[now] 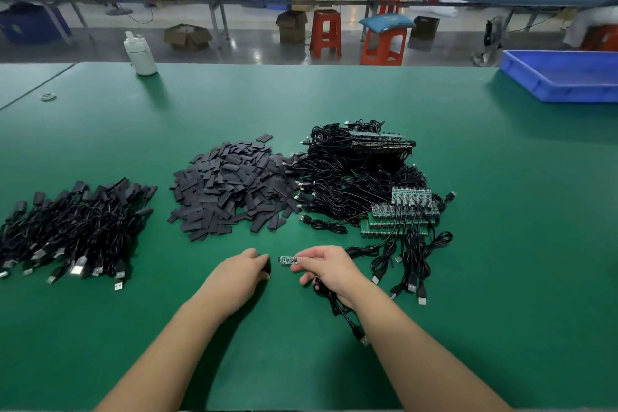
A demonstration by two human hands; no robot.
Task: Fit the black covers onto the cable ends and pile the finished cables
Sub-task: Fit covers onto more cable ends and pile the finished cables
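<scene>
My right hand [326, 266] pinches a cable by its small green circuit-board end [287, 259], which points left. The cable's black cord [337, 306] trails under my wrist to a USB plug. My left hand [242, 269] grips a black cover [266, 267], mostly hidden by the fingers, a short gap left of the board end. A heap of flat black covers [230, 187] lies at the middle of the green table [501, 244]. Bare cables with green boards [378, 184] are heaped to the right. Covered cables [73, 224] are piled at the left.
A white bottle [140, 53] stands at the table's far edge on the left. A blue tray [565, 75] sits at the far right corner. A small grey item [48, 97] lies far left. Orange stools and benches stand beyond the table.
</scene>
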